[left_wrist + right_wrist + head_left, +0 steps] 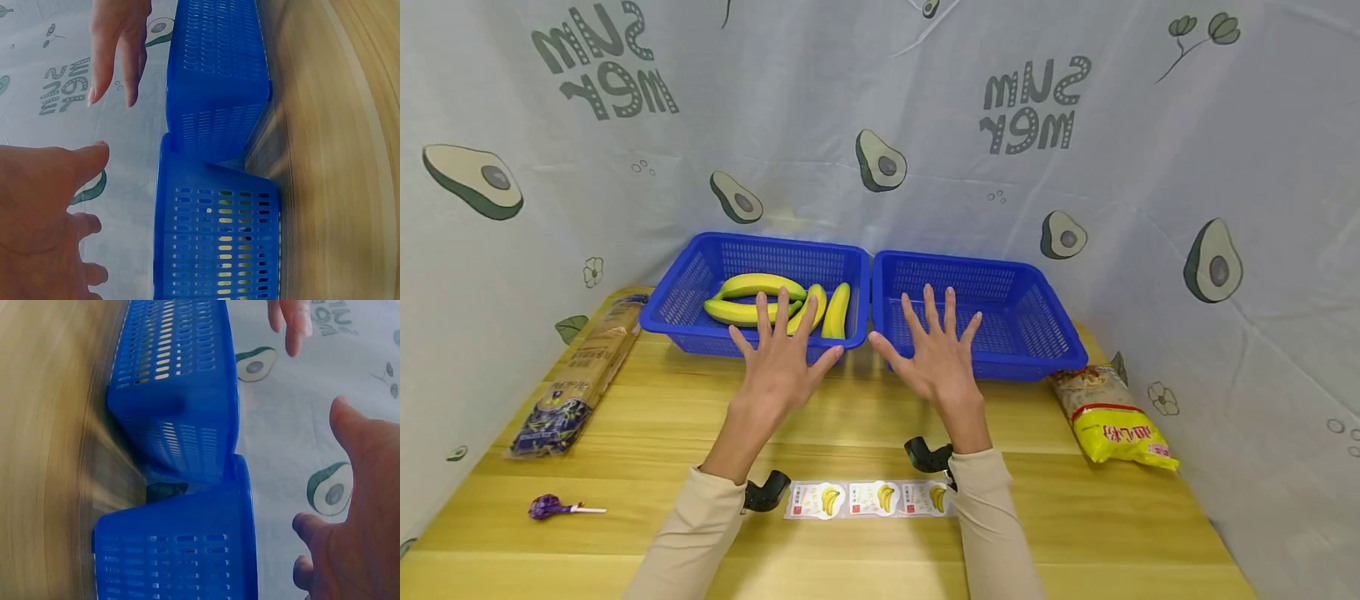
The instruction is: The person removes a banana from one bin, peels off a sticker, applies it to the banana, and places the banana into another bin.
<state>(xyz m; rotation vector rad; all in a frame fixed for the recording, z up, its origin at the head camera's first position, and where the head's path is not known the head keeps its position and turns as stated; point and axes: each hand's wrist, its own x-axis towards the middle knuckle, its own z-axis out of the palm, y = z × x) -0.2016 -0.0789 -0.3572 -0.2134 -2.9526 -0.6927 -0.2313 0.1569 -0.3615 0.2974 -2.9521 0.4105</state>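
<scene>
My left hand (pixel 777 367) is held up with its fingers spread, overlapping the front of the left blue basket (pixel 681 329) in the head view. Several yellow-green bananas (pixel 760 285) lie in that basket, partly hidden by my fingertips. My right hand (pixel 937 367), also with fingers spread, overlaps the front of the right blue basket (pixel 1026 364), which shows a bare mesh floor. Both wrist views show the hands above the rims, holding nothing. Below them on the table lies a strip of three banana-printed labels (pixel 874 499), its right end partly covered by my right sleeve.
A long brown packet (pixel 583 375) lies at the table's left side, with a purple-wrapped lollipop (pixel 553 507) in front of it. At the right is a yellow-and-clear food bag (pixel 1112 417). A printed avocado curtain (pixel 820 117) encloses the wooden table (pixel 850 567) at the back and sides.
</scene>
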